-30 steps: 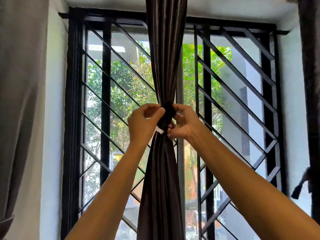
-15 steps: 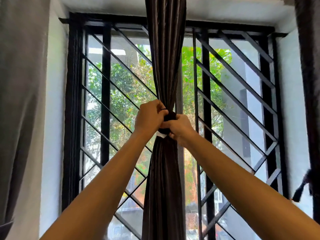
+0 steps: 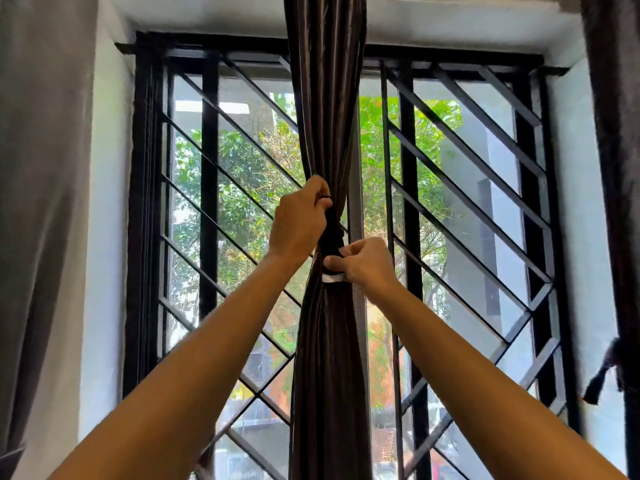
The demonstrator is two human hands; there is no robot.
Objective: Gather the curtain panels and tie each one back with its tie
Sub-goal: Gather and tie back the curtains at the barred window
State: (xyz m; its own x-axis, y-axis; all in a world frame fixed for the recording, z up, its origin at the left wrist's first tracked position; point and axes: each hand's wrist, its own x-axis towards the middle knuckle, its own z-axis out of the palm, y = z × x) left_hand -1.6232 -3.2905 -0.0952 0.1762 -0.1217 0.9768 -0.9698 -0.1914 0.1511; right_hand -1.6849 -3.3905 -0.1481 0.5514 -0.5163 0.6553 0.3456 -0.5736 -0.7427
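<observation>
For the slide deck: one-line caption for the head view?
Left hand and right hand grip a black tie around the gathered dark brown satin curtain panel.

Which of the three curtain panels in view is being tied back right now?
The dark brown centre panel: left hand and right hand grip its black tie. The grey left-edge panel and dark right-edge panel hang untouched.

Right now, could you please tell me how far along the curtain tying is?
Done: the centre panel is gathered into a narrow bundle. In hand: the left hand grips the dark tie wrapped round it and the right hand pinches the tie's lower part. Still to do: the grey panel at the left edge hangs loose.
</observation>
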